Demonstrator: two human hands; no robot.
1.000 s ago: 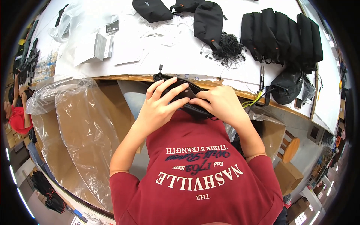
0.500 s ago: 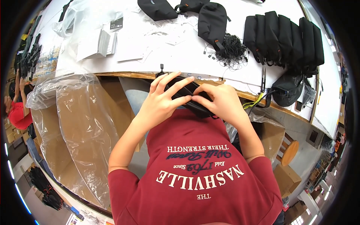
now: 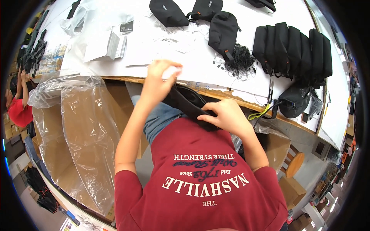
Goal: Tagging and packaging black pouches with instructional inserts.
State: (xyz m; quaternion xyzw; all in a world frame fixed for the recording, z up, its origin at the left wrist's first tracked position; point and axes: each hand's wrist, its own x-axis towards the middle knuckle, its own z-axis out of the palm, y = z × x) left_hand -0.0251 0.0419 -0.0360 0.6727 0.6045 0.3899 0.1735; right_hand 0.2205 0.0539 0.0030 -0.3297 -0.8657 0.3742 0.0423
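A black zippered bag (image 3: 186,101) lies open against my lap at the table edge, its dark inside showing. My right hand (image 3: 227,115) grips its near right end, thumb and fingers pinching the rim. At the bag's far left end, my left hand (image 3: 157,82) is raised with bent fingers, slightly smeared by motion. White shows between its thumb and fingers; whether that is a held thing or the tabletop behind, I cannot tell.
Black bags (image 3: 224,32) lie at the back beside a tangle of black cords (image 3: 241,61). Several more stand in a row (image 3: 293,50) at right, near scissors (image 3: 270,90). White card stacks (image 3: 102,48) sit left. A plastic-lined carton (image 3: 77,134) stands below; another person (image 3: 20,111) works far left.
My left hand has lifted off the bag's middle and moved away to its far left end. The bag's mouth now gapes wider. My right hand stays on the near end.
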